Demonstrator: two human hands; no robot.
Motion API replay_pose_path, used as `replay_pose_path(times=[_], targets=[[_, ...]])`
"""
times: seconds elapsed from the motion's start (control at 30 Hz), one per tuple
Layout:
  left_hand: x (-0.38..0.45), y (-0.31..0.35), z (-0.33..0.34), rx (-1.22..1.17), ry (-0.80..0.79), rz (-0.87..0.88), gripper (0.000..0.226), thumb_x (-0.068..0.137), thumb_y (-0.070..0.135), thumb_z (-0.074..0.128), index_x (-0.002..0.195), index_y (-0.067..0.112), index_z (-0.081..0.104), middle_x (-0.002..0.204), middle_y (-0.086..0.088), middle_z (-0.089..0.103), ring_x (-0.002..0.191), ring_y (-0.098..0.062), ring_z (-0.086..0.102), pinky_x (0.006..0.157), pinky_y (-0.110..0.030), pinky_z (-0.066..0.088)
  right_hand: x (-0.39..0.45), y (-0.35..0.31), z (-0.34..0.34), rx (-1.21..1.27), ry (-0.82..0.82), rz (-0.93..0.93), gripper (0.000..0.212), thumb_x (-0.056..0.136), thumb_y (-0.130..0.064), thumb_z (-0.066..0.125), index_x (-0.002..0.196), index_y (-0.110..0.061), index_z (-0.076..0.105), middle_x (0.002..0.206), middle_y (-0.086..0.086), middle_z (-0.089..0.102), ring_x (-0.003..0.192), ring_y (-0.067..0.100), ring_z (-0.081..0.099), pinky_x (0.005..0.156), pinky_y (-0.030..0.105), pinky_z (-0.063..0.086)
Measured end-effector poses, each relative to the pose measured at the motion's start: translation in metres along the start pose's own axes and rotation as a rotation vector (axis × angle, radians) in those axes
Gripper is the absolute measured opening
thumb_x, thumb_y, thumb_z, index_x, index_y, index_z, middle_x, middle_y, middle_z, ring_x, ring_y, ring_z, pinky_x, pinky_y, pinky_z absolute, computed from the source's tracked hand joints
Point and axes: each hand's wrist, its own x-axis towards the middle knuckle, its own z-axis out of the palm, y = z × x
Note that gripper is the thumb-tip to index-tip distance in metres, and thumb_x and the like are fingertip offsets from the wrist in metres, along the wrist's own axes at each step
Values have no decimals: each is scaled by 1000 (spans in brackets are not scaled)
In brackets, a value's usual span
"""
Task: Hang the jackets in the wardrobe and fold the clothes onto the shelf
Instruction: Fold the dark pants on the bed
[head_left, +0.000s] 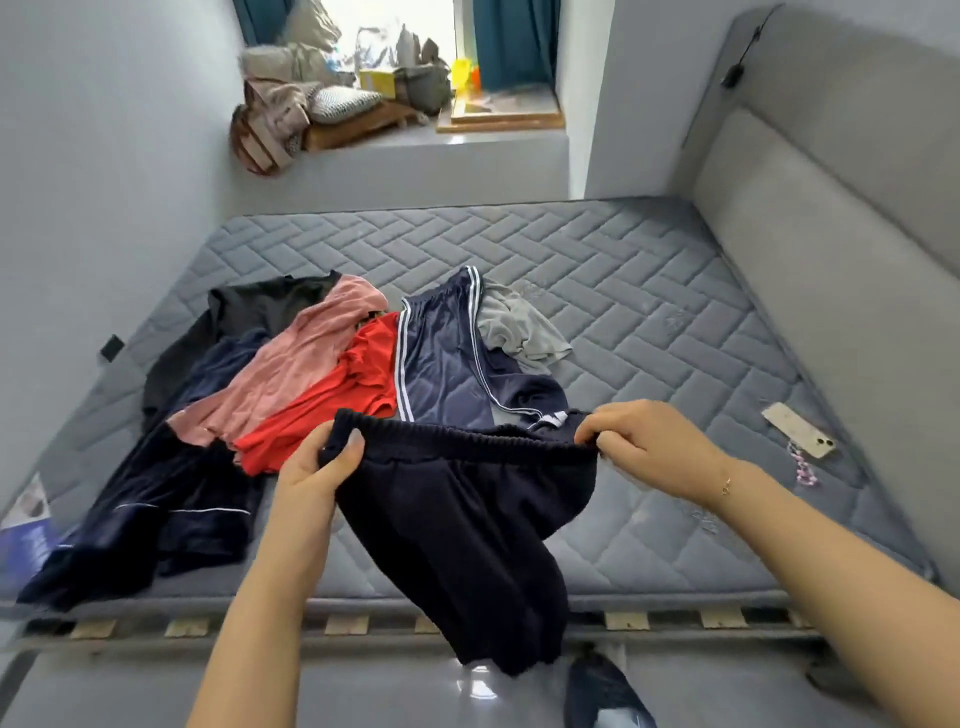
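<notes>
Much of the heap on the mattress (623, 322) was buried under itself: a black garment (260, 306) showed only its upper part, the rest lost beneath a dusty pink top (291, 374) and a bright red top (332, 400). What kind of garment each one was could not be made out from the folds. A velvety navy piece with thin pale piping (150, 514) drooped over the mattress's near edge, its lower end hidden. Beside the red top lay shiny blue track shorts with white side stripes (441, 358), and a crumpled grey cloth (519, 327) sat partly on them.

The person held up a pair of dark navy shorts (467, 519) by the gathered elastic waistband, above the near edge of the mattress; the soft, matte fabric hung down past the wooden bed slats (348, 623). The left hand (317, 467) gripped one end of the waistband, thumb on top, fingers tucked out of sight behind the cloth. The right hand (644, 441) pinched the other end with curled fingers.

The mattress was grey, quilted in a brick pattern. A phone with a beaded strap (797, 431) lay near its right side. The window ledge clutter (332, 88) was too blurred to sort out.
</notes>
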Motion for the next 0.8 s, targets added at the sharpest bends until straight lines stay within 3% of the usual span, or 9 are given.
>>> replay_pose_path(times=[0.13,0.23,0.33,0.4,0.47,0.53,0.6,0.67,0.8], targets=[[-16,72,-4,-16,-96,74,27,85,29,68,111,24,70,103,2,74,93,-14,70,72,-22,56,-23,-43,-34,-298,-104,-174,42,86,-60,51,113,-30,63,102,-14,64,90,5,57,70,26,44],[-20,112,3,93,-135,155,23,86,32,71,107,24,69,97,4,73,89,-12,70,70,-19,54,-22,-59,-47,-437,-75,-316,42,88,-53,62,104,-14,60,107,1,52,98,20,51,72,27,38],[-19,135,5,167,-77,234,13,88,31,67,99,27,70,93,4,73,87,-11,69,71,-19,54,-16,-79,-66,-64,-1,-279,22,78,-18,78,86,-4,63,114,4,54,106,21,48,92,31,39],[-15,145,1,163,10,229,8,91,27,66,97,28,72,98,0,74,93,-17,70,78,-25,55,-14,-92,-88,382,-78,-172,14,76,2,71,80,-10,64,97,-3,59,95,13,53,87,28,41],[-12,156,-6,178,54,218,10,93,25,64,99,28,72,104,-3,74,98,-21,70,84,-32,55,-12,-102,-110,545,-163,-157,20,77,-2,73,75,-21,67,81,-13,58,82,3,55,77,17,41],[-9,169,-10,225,60,255,12,94,23,63,98,30,72,103,-1,74,97,-20,70,80,-28,57,-2,-103,-132,274,-174,-217,11,79,-25,80,77,-20,71,90,-16,59,91,4,54,83,15,40],[-8,182,-9,302,39,293,10,92,27,64,97,33,71,99,2,75,93,-18,71,74,-24,57,10,-98,-146,-238,-142,-284,38,78,-55,72,81,-18,71,98,-8,56,95,9,48,89,24,38],[-7,190,-7,409,26,319,12,87,38,65,97,34,68,94,4,73,88,-16,71,76,-30,55,23,-94,-155,-619,-85,-281,57,78,-76,52,89,-24,70,99,-9,55,90,8,42,88,28,35],[-3,194,-6,523,-5,330,4,93,34,60,97,35,62,89,11,69,85,-16,67,79,-36,52,42,-86,-172,-730,203,-306,56,85,-75,37,93,-30,69,89,-8,64,86,13,56,67,28,41]])
